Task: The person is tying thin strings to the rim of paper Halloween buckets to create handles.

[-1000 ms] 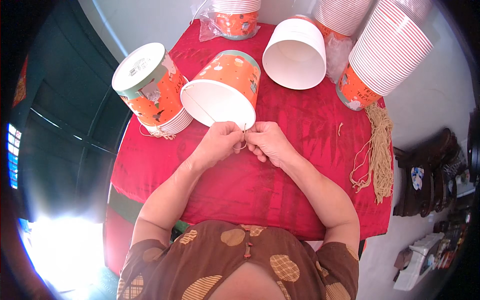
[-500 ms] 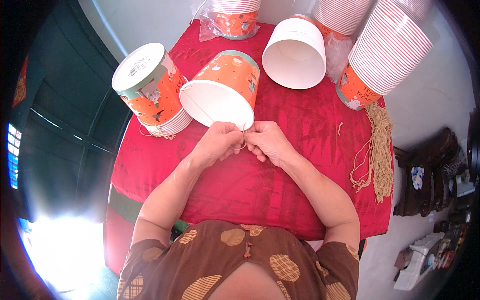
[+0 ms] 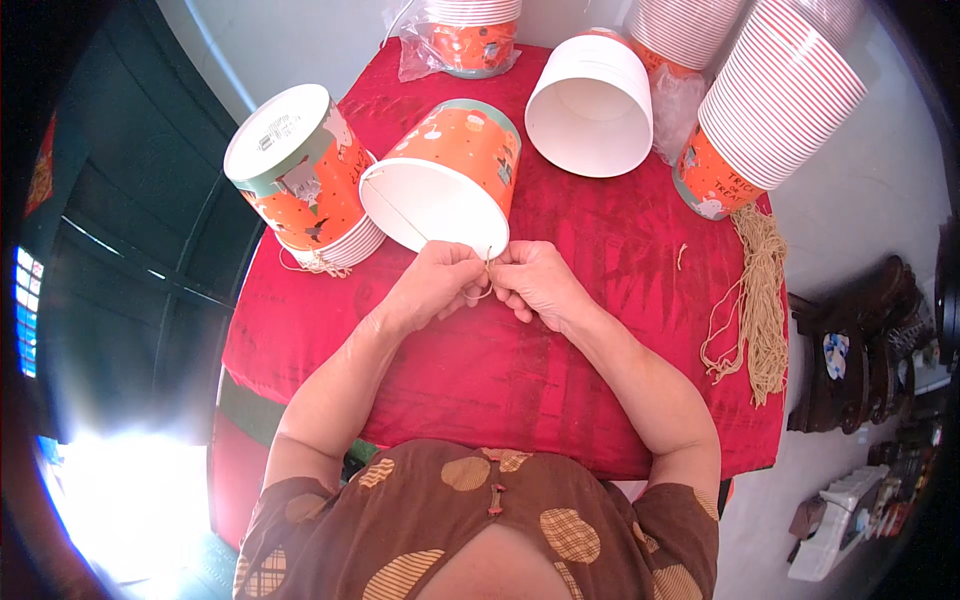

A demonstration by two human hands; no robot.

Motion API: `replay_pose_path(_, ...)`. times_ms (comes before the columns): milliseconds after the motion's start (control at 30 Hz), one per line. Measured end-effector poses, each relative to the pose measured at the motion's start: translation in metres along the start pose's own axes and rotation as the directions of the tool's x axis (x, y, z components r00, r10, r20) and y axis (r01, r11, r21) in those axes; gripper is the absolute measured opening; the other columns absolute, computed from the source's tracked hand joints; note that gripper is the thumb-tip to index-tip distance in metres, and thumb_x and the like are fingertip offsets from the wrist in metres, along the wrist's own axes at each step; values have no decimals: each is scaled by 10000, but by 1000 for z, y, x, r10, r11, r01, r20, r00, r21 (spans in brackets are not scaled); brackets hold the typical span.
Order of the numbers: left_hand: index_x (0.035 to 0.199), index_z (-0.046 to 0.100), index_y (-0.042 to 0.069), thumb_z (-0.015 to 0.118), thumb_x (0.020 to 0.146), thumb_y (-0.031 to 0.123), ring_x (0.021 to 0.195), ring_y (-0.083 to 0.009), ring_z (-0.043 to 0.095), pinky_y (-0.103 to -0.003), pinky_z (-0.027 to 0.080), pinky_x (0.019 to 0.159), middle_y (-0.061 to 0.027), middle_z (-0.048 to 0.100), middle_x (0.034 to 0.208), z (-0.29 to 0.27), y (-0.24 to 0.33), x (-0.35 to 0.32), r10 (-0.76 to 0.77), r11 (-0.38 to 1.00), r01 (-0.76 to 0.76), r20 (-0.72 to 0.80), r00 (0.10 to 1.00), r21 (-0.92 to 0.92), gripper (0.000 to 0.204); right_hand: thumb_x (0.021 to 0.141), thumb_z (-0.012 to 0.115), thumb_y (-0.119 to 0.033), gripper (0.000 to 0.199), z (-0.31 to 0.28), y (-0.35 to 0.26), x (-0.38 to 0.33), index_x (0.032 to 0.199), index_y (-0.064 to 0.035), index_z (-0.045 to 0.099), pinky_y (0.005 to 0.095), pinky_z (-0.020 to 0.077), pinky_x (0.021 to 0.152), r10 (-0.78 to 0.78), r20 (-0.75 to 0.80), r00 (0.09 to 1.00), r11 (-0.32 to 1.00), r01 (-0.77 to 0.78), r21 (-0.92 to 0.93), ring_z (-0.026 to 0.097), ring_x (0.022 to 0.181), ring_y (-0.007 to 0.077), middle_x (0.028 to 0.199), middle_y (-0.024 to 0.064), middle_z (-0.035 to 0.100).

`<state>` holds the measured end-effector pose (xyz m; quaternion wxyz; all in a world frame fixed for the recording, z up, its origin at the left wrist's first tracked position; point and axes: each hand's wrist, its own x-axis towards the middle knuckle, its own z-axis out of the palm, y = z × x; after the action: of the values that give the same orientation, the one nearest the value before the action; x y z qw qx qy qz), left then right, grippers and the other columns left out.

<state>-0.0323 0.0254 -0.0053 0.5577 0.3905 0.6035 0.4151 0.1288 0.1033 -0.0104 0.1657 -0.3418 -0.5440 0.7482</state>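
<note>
An orange paper bucket (image 3: 460, 145) lies on its side, its white mouth tilted toward me. A thin tan cord (image 3: 400, 214) runs across that mouth from the left of the rim to the edge nearest me. There my left hand (image 3: 445, 285) and my right hand (image 3: 535, 287) meet, fingertips pinched around the cord's end just below the rim. A small loop of cord hangs between them. Fingers hide most of the knot area, so its exact form cannot be made out.
On the red cloth (image 3: 600, 390) a stack of upside-down orange buckets (image 3: 310, 185) stands left. A white-mouthed bucket (image 3: 588, 110) lies behind. Tall nested buckets (image 3: 770, 110) stand at the right, with a bundle of tan cords (image 3: 762, 300) beside them. Plastic-wrapped buckets (image 3: 470, 45) stand at the back.
Almost nothing differs. Both hands keep their pinch on the cord at the rim, with only a very slight shift upward.
</note>
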Motion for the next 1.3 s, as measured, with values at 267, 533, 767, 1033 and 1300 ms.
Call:
replay_pose_path(267, 765, 587, 27, 533, 889, 162, 375, -70, 398, -216, 275, 333, -42, 559, 601, 1, -1, 1, 6, 1000, -6, 7, 1000, 6, 191, 841, 582, -69, 85, -1, 2, 1, 793, 1, 576, 231, 333, 321, -3, -2, 1000, 1000, 3, -13, 456, 420, 85, 614, 44, 544)
replay_pose_path(533, 768, 586, 22, 551, 891, 169, 380, -73, 418, -215, 291, 330, -45, 562, 602, 0, 0, 1, 3, 999, -3, 1, 1000, 42, 194, 828, 596, -62, 78, -1, 3, 1, 790, 1, 571, 233, 338, 321, -5, -1, 1000, 1000, 5, -13, 459, 419, 88, 613, 46, 544)
replay_pose_path(767, 817, 585, 11, 606, 893, 173, 386, -74, 437, -217, 303, 320, -42, 568, 604, -1, -1, 3, 14, 1000, -12, -74, 997, 25, 179, 838, 597, -63, 77, 0, 1, -1, 805, 4, 577, 234, 340, 324, -14, -3, 1000, 1000, 14, -15, 460, 424, 85, 621, 45, 545)
replay_pose_path(1033, 830, 599, 9, 622, 899, 135, 407, -65, 448, -208, 315, 340, -36, 586, 608, 1, -5, 4, 52, 999, -52, -109, 993, 2, 146, 870, 607, -77, 96, -1, 2, -1, 827, 5, 583, 231, 346, 331, -9, -3, 1000, 1000, 9, -18, 458, 427, 82, 630, 43, 547)
replay_pose_path(1300, 823, 607, 10, 623, 887, 125, 434, -63, 462, -205, 334, 370, -29, 590, 617, 7, 0, -1, 71, 997, -65, -147, 987, 46, 133, 877, 606, -81, 110, 1, 2, 0, 836, 18, 581, 235, 351, 333, -2, -14, 1000, 999, 2, -54, 462, 430, 84, 637, 51, 550)
